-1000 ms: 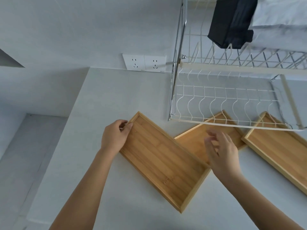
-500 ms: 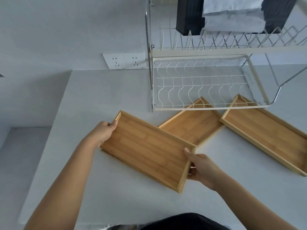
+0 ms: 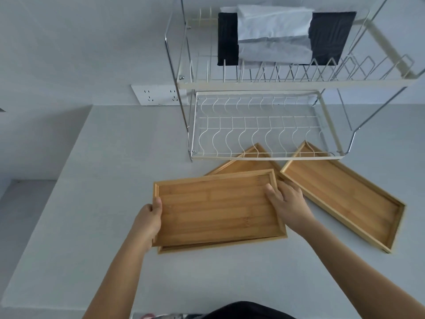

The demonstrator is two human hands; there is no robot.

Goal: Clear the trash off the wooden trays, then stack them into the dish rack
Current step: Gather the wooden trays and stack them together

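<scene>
- Beyond both hands, past the trays: two-tier wire dish rack, lower tier bare of dishes, its slots running left to right; upper tier holding only a folded black cloth with a white cloth over it.
- Under the hands: pale surface, no trash visible on it or on any tray.
- Between the hands: held tray, empty, long axis running left to right, lifted clear of the surface, with what looks like another tray's rim showing directly beneath its near edge.
- Right of the right hand: right tray, empty, flat on the surface, angled, far corner tucked under the rack's front rail.
- Just beyond the right hand: middle tray, empty as far as visible, partly hidden by the held tray, far corner also under the rack.
- Left hand: clamped on the held tray's left short edge, thumb over the rim.
- Right hand: fingers spread over the far right corner of the held tray, gripping there.
- Judged next: raise the tray, tip it on edge, feed it forward into a lower-tier slot, equally near either hand.
</scene>
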